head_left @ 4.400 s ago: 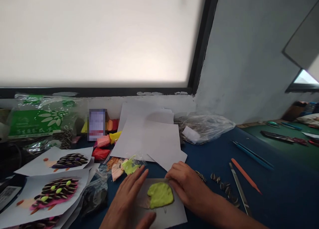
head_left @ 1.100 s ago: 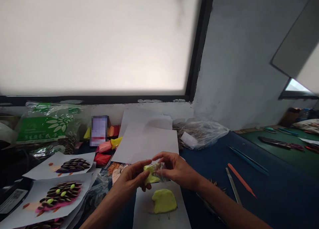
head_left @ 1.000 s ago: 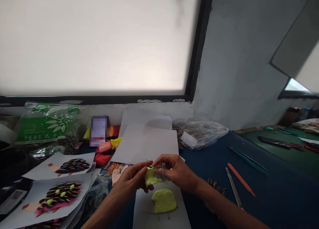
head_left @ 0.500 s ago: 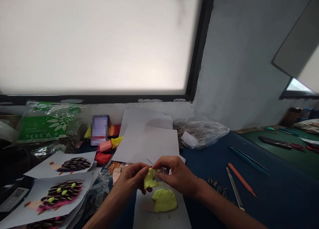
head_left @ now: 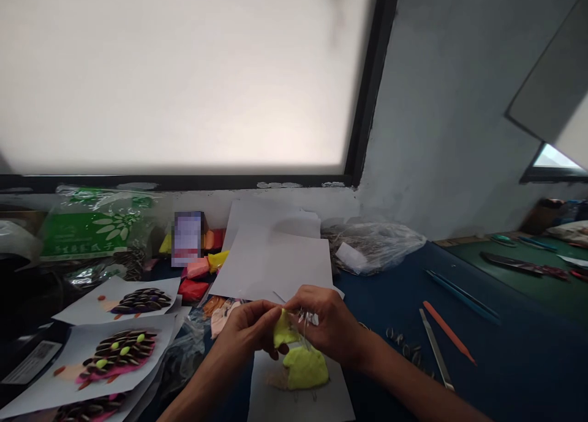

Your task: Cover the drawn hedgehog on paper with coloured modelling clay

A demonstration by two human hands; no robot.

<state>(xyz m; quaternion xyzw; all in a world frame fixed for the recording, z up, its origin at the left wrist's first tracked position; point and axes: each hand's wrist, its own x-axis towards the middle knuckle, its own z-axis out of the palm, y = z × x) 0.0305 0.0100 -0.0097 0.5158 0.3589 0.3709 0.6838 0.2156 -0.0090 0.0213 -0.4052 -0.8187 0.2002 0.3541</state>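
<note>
My left hand [head_left: 250, 327] is closed on a lump of yellow-green modelling clay [head_left: 285, 330], held between thumb and fingers. Close beside it, my right hand [head_left: 324, 321] pinches a crumpled clear plastic wrapper [head_left: 309, 320] that touches or overlaps the lump's right side. Beneath both hands lies a white sheet [head_left: 271, 403] bearing a flat yellow-green clay shape [head_left: 307, 369]. A paler tan patch of clay joins that shape on the left, and small drawn legs show below it.
On the left are sheets with seed-covered clay hedgehogs [head_left: 114, 354] and a green seed bag [head_left: 87, 232]. Colourful clay packs [head_left: 195, 269] and blank paper [head_left: 275, 263] stand behind. Loose seeds [head_left: 408, 348], an orange tool [head_left: 450, 333], a metal scalpel-like tool [head_left: 436, 348] and tweezers [head_left: 462, 296] lie right.
The clay lump has turned slightly in my left hand, and more of the clear wrapper shows bunched at my right fingers. The view has shifted a little.
</note>
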